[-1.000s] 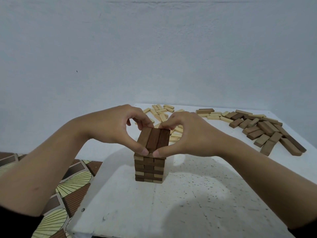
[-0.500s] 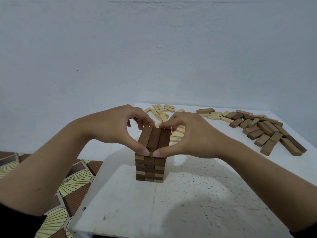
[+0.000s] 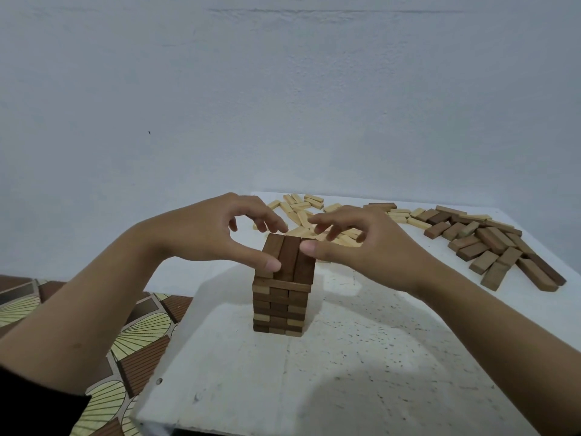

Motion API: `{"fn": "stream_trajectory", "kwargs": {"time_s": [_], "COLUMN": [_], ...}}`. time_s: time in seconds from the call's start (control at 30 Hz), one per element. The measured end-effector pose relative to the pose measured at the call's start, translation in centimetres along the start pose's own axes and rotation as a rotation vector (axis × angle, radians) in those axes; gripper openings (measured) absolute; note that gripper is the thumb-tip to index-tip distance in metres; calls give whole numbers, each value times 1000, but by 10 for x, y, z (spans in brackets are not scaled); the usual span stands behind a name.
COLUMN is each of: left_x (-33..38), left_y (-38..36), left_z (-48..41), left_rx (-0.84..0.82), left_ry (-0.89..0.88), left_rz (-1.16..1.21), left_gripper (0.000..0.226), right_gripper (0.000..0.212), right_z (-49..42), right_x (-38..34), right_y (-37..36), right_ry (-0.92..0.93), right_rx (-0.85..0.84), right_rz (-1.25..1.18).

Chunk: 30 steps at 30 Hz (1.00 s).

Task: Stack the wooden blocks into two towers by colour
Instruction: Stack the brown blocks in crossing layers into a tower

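Note:
A tower of brown blocks (image 3: 279, 305), several layers high, stands in the middle of the white table (image 3: 361, 379). Three dark blocks (image 3: 290, 256) lie side by side as its top layer. My left hand (image 3: 207, 234) hovers at the tower's left; its thumb touches the near left of the top layer and its fingers arch over the far end. My right hand (image 3: 361, 247) is at the right, with its thumb beside the top layer's right edge and its fingers lifted and spread, holding nothing.
Loose light blocks (image 3: 301, 207) lie scattered at the table's far middle, partly hidden behind my hands. A pile of brown blocks (image 3: 493, 247) covers the far right. The table's left edge drops to a patterned floor (image 3: 103, 350). A plain wall stands behind.
Both hands have loosened from squeezing the top layer. The thumbs have parted, and the right hand's fingers have lifted and spread. The tower has not moved.

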<state>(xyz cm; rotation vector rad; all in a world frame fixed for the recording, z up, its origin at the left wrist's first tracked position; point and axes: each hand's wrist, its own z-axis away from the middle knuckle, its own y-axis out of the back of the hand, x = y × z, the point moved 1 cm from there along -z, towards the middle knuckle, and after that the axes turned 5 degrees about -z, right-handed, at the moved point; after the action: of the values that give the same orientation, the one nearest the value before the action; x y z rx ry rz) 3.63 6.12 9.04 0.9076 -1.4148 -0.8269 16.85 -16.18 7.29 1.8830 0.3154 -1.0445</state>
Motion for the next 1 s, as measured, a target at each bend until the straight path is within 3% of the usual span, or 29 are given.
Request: {"fn": "stream_trajectory", "kwargs": {"time_s": [0.23,0.7,1.0], "left_x": [-3,-1,25], "left_y": [-9,-10,-10], "left_z": [3,4,-1], "left_rx": [16,15,223], "left_ry": [-52,-30,-54], "left_rz": [55,59,195], "left_gripper": [60,61,30], "right_gripper": [78,79,45], "right_z": [11,11,10], "right_x": [9,12,9], "right_y": [-6,-10,-8], "right_ry": [29,70,121], "right_rx": [-76,-47,109], "right_rz": [32,42,-104]}}
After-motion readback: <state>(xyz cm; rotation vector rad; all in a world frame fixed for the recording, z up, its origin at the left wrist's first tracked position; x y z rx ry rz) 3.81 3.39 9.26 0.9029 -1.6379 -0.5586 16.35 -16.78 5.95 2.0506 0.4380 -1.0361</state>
